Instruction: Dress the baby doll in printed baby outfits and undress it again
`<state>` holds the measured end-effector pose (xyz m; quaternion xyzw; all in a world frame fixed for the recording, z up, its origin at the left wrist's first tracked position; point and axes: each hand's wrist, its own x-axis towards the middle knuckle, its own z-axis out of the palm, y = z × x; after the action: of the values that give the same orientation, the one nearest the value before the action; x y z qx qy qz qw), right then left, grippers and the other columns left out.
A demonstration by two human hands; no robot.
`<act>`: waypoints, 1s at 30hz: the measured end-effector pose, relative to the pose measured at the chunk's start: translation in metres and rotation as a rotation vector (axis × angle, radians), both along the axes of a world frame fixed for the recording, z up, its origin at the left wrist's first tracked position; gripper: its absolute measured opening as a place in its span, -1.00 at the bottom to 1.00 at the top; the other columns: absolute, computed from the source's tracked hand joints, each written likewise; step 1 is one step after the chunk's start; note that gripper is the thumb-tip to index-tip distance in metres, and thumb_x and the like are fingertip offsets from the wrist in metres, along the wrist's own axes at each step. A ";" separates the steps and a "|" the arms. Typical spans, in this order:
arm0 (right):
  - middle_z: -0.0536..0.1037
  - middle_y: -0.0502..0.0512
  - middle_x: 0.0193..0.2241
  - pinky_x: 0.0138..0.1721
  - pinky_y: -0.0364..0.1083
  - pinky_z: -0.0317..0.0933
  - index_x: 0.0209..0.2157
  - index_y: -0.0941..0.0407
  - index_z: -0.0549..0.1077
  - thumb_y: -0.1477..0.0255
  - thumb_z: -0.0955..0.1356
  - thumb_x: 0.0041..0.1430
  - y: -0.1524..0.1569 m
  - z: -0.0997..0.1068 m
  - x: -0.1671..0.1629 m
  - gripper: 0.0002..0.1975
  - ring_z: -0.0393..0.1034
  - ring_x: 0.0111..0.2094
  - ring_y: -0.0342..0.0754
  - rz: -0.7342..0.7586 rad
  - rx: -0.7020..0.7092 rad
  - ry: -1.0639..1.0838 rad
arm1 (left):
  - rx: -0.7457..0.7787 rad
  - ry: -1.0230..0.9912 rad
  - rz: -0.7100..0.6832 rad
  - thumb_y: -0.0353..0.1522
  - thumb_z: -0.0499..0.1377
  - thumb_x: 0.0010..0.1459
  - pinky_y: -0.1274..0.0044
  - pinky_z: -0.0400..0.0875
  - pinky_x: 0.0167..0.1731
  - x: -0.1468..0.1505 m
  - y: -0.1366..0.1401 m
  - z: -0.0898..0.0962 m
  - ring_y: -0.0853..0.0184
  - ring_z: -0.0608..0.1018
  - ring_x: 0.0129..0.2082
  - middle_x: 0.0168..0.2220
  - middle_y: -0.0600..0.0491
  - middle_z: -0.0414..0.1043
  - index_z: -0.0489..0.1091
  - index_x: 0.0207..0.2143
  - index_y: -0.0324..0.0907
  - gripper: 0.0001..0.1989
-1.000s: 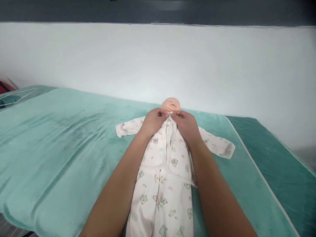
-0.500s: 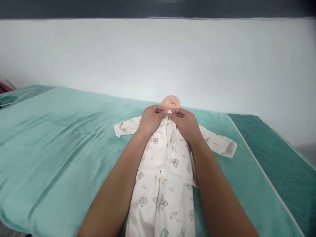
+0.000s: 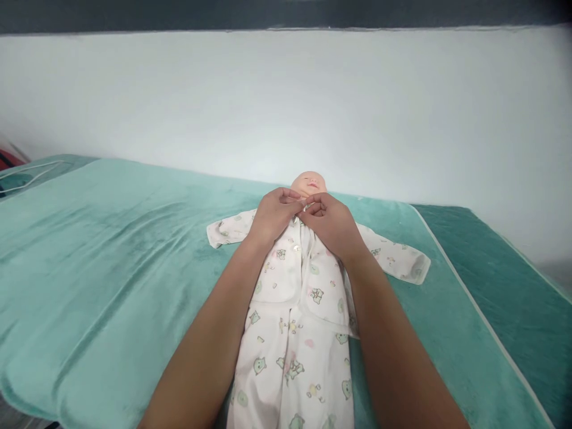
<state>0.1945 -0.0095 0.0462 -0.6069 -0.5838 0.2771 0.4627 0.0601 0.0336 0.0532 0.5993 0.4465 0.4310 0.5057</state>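
A baby doll [image 3: 311,180] lies on its back, its head toward the wall. It wears a white baby jacket [image 3: 281,277] printed with small green and pink animals, over matching trousers [image 3: 263,381]. At the jacket's neck, my left hand [image 3: 277,213] pinches the collar edge between thumb and fingers. My right hand [image 3: 330,223] is closed on the opposite collar edge, its fingertips meeting those of the left. Below the hands the two front panels hang slightly apart, with buttons visible on the left one. The fingertips hide the top fastening.
A light green blanket [image 3: 111,256] covers the table under the doll. On the right, a darker green cover [image 3: 504,280] shows past its edge. A white wall [image 3: 286,107] stands behind. White cord-like lines [image 3: 31,173] lie at the far left.
My right hand has shifted slightly left and up, its fingers now pressed closer against my left fingertips. The white collar tip that stood up between them is now mostly covered.
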 end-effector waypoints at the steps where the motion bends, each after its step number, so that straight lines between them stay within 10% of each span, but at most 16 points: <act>1: 0.53 -0.02 -0.40 -0.38 -0.12 0.21 -0.21 0.09 0.44 0.34 0.37 0.02 -0.001 0.001 -0.001 -0.75 0.39 -0.41 -0.11 0.001 -0.003 -0.027 | -0.013 0.003 0.001 -0.30 0.30 -0.04 0.48 0.39 -0.31 0.000 0.000 0.000 0.30 0.56 -0.34 -0.30 0.00 0.55 0.43 -0.27 -0.18 -0.74; 17: 0.54 0.04 -0.27 -0.38 -0.09 0.17 0.00 0.07 0.32 0.32 0.33 0.11 -0.014 0.010 0.000 -0.61 0.40 -0.35 -0.06 0.039 -0.054 -0.205 | 0.096 0.113 0.058 -0.41 0.17 -0.03 0.51 0.33 -0.37 0.000 -0.002 -0.004 0.36 0.48 -0.41 -0.40 0.07 0.46 0.41 -0.35 -0.16 -0.88; 30: 0.33 -0.02 -0.61 -0.53 -0.10 -0.09 -0.55 0.08 0.13 0.29 0.26 0.17 -0.064 0.033 -0.015 -0.72 0.10 -0.60 -0.14 -0.034 -0.239 -0.592 | 0.274 0.120 0.001 -0.25 0.11 0.19 0.53 0.31 -0.27 -0.024 -0.040 -0.008 0.38 0.42 -0.32 -0.30 0.08 0.44 0.47 -0.31 -0.12 -0.81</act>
<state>0.1798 -0.0740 0.0792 -0.7210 -0.6460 0.1474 0.2028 0.0364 -0.0068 0.0450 0.6873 0.4130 0.4515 0.3914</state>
